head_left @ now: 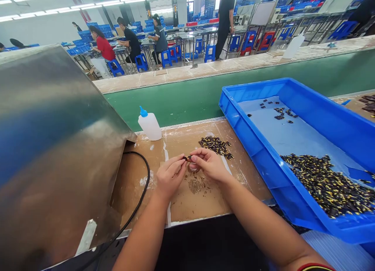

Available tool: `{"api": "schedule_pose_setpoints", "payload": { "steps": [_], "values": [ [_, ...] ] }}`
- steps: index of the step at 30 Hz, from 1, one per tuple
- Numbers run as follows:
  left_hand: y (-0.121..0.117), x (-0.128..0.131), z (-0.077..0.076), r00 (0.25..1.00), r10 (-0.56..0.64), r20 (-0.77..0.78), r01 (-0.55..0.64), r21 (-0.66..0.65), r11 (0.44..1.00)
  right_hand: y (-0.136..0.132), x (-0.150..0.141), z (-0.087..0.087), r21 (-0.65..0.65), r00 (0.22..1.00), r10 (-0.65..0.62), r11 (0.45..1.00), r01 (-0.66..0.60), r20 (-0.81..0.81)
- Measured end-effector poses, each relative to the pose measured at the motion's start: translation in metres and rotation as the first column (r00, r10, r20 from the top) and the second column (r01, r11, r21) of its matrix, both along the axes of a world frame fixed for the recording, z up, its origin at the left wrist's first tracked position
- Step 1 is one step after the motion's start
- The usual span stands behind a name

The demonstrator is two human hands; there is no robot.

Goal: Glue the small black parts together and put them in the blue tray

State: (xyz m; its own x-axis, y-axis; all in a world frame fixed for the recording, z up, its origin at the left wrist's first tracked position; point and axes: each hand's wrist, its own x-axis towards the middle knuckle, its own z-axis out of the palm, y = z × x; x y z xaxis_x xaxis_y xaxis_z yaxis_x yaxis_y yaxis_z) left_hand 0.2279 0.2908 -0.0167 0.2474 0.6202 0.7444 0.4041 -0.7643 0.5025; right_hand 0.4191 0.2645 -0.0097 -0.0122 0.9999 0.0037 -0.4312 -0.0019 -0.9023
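Note:
A small dark piece with a yellowish-orange part (187, 158) is pinched between the fingertips of my left hand (170, 175) and my right hand (210, 164). Both hands are closed and meet over the cardboard-covered bench (202, 206). What kind of part it is, I cannot make out. Just beyond my right hand lies a pile of small black-and-yellow pieces (215, 145). Below my fingers the cardboard has a worn, dark patch (196, 185).
On the right a blue tray (249, 134) holds a large heap of black-and-yellow pieces (328, 185). A white squeeze bottle (150, 126) with a blue cap stands behind my left hand. A metal housing (58, 157) and black cable (146, 177) flank the left. People work at tables beyond.

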Motion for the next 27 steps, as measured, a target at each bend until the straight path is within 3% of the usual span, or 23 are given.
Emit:
{"api": "schedule_pose_setpoints", "payload": {
  "steps": [5, 8, 11, 12, 14, 18, 27],
  "values": [
    [0.0, -0.001, 0.003, 0.998, -0.062, -0.026, 0.065, 0.117, 0.991, -0.001, 0.006, -0.002, -0.003, 0.999, 0.03, 1.0, -0.03, 0.038],
    [-0.001, 0.0, 0.006, 0.998, -0.043, 0.049, 0.04, 0.057, 0.998, -0.002, 0.015, 0.0, 0.133, 0.953, -0.118, 0.988, 0.083, 0.279],
    [0.001, -0.001, 0.008, 0.989, 0.009, 0.145, -0.002, -0.046, 0.999, -0.003, 0.026, 0.004, 0.426, 0.703, -0.388, 0.895, 0.133, 0.596],
    [0.002, -0.001, 0.008, 0.986, 0.022, 0.166, -0.01, -0.073, 0.997, -0.003, 0.029, 0.005, 0.499, 0.618, -0.442, 0.862, 0.091, 0.65],
    [0.005, -0.002, 0.008, 0.98, 0.044, 0.192, -0.023, -0.108, 0.994, -0.003, 0.033, 0.006, 0.565, 0.524, -0.473, 0.825, -0.018, 0.708],
    [0.008, -0.003, 0.007, 0.979, 0.049, 0.196, -0.028, -0.108, 0.994, -0.004, 0.037, 0.005, 0.562, 0.454, -0.439, 0.808, -0.177, 0.775],
    [0.008, -0.004, 0.008, 0.978, 0.079, 0.191, -0.057, -0.119, 0.991, -0.003, 0.04, 0.003, 0.536, 0.407, -0.403, 0.79, -0.298, 0.82]
  ]
}}
